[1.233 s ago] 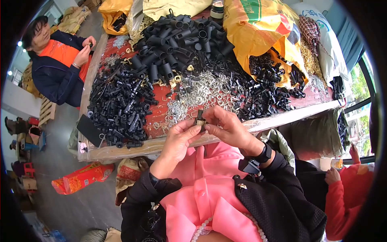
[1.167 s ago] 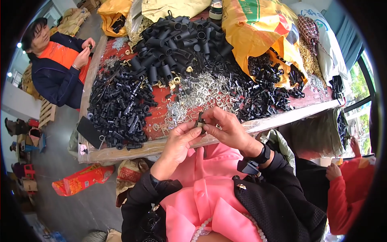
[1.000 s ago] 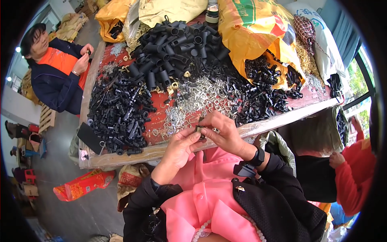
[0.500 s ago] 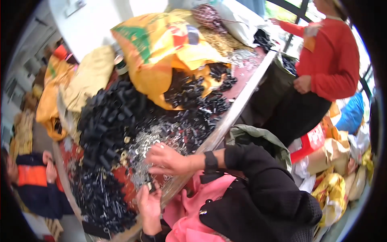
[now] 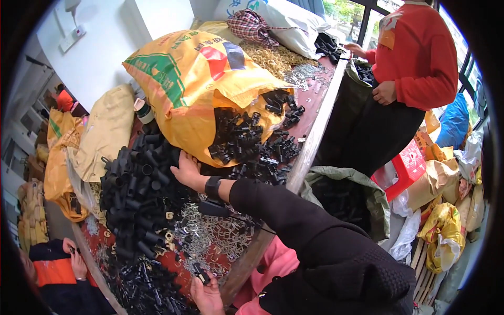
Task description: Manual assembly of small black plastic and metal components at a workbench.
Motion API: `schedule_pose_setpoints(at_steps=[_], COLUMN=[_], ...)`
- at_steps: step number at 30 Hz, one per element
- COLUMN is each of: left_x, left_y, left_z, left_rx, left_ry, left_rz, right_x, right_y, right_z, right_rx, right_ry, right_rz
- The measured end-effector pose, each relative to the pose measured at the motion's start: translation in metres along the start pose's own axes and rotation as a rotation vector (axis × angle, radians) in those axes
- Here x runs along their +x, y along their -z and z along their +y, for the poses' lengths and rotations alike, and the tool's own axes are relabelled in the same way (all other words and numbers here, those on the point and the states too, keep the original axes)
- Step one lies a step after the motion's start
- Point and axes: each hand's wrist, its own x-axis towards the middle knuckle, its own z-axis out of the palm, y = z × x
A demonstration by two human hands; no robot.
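In my left hand [image 5: 208, 297], low in the view, a small black part with a shiny metal piece [image 5: 200, 273] is pinched between thumb and fingers. My right hand [image 5: 188, 171] stretches across the table to the edge of the black tube pile [image 5: 137, 181], near the mouth of a yellow woven sack [image 5: 173, 79]. Its fingers are apart, with nothing visible in them; the fingertips partly blend with the dark parts. Small black fittings [image 5: 239, 134] spill from the sack. Below my right wrist lie many loose silvery metal clips [image 5: 210, 231].
Small black pieces [image 5: 142, 283] heap at the near left. A wooden rail [image 5: 317, 128] edges the table, beside an open green sack [image 5: 380, 205]. Someone in a red top [image 5: 428, 58] stands at the far right; another person in orange and navy [image 5: 55, 270] is at left.
My right hand has left my left hand and reached forward to the black tubes. My left hand still holds the small black part. The view has shifted and sharpened.
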Motion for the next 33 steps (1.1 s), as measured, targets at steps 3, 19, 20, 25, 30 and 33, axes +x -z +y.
schedule_pose_setpoints(at_steps=[3,19,20,25,30,33], left_x=[-0.003,-0.022,-0.026,-0.050,-0.065,-0.069], left_y=[-0.001,-0.026,-0.024,-0.031,-0.029,-0.032], left_z=[0.001,0.022,0.022,0.024,0.024,0.025], left_rx=[-0.006,0.040,0.040,0.093,0.122,0.164], left_ry=[-0.007,-0.136,-0.168,-0.159,-0.134,-0.127], left_rz=[0.045,-0.029,-0.041,-0.084,-0.068,-0.050], right_x=[0.001,-0.100,-0.117,-0.165,-0.178,-0.177], right_y=[-0.004,0.099,0.108,0.137,0.155,0.166], right_z=[-0.002,-0.009,-0.011,-0.010,-0.013,-0.013], right_rx=[-0.079,0.223,0.266,0.491,0.562,0.516], right_ry=[0.083,0.989,0.964,1.009,0.865,0.884], right_rz=[-0.047,-0.654,-0.754,-0.891,-0.989,-1.036])
